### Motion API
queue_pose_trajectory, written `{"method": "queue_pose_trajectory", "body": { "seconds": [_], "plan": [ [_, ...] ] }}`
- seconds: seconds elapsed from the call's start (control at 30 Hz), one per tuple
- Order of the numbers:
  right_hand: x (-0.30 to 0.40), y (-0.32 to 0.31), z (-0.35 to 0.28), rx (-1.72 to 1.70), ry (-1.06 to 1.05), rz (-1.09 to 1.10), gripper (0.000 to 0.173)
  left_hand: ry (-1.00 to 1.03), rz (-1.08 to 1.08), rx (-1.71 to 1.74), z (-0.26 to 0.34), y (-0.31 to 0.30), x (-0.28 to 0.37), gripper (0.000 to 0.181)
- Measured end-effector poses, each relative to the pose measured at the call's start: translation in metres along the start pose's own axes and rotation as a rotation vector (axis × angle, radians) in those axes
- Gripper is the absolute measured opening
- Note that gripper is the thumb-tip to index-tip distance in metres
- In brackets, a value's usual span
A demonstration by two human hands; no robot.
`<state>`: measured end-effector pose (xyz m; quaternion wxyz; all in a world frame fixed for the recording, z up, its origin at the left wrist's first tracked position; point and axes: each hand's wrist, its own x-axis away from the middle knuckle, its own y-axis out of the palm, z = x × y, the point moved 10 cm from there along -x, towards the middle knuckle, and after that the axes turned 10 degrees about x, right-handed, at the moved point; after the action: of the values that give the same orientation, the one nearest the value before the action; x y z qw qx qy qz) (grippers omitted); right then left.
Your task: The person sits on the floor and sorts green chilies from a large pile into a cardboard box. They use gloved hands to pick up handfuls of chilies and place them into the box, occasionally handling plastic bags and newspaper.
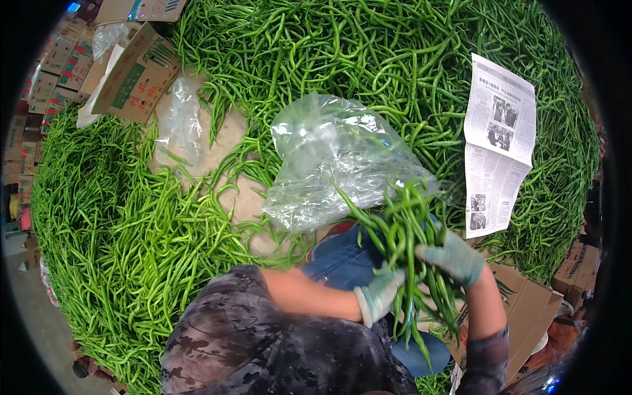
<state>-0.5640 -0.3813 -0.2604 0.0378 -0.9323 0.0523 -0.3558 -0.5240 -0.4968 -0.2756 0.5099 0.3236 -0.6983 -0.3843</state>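
Observation:
Between my two gloved hands hangs a loose bundle of long green chili peppers (409, 237), held over my lap. My left hand (382, 295), in a pale green-and-white work glove, grips the bundle from its left side. On the other side my right hand (456, 259), gloved alike, presses around the same peppers with the thumb toward me. Some of my fingers are hidden behind the peppers. Just beyond the bundle, a clear plastic bag (340, 153) lies crumpled on the pepper pile.
Heaps of green chili peppers (118, 237) surround me. A newspaper sheet (498, 148) lies on the pile at right. An open cardboard carton (523, 316) sits beside my right arm. A printed carton (138, 79), another plastic bag (180, 121) and stacked boxes (57, 64) are at upper left.

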Motion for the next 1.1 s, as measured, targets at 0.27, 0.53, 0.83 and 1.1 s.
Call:
{"method": "queue_pose_trajectory", "body": {
  "seconds": [0.27,0.53,0.83,1.1],
  "plan": [
    [-0.157,-0.057,-0.108,-0.092,-0.361,0.253,0.056,0.633,0.115,-0.388,0.257,-0.002,-0.043,0.027],
    [-0.293,-0.063,-0.067,0.425,-0.043,0.645,0.082,1.067,0.999,-1.757,0.445,-0.04,-0.019,0.044],
    [-0.304,-0.047,-0.062,0.412,-0.141,0.687,0.089,1.104,1.342,-1.577,0.511,-0.076,0.119,0.038],
    [-0.309,0.053,-0.096,1.19,-0.595,0.723,0.06,1.43,0.688,-1.645,0.568,0.07,0.097,0.033]
  ]
}}
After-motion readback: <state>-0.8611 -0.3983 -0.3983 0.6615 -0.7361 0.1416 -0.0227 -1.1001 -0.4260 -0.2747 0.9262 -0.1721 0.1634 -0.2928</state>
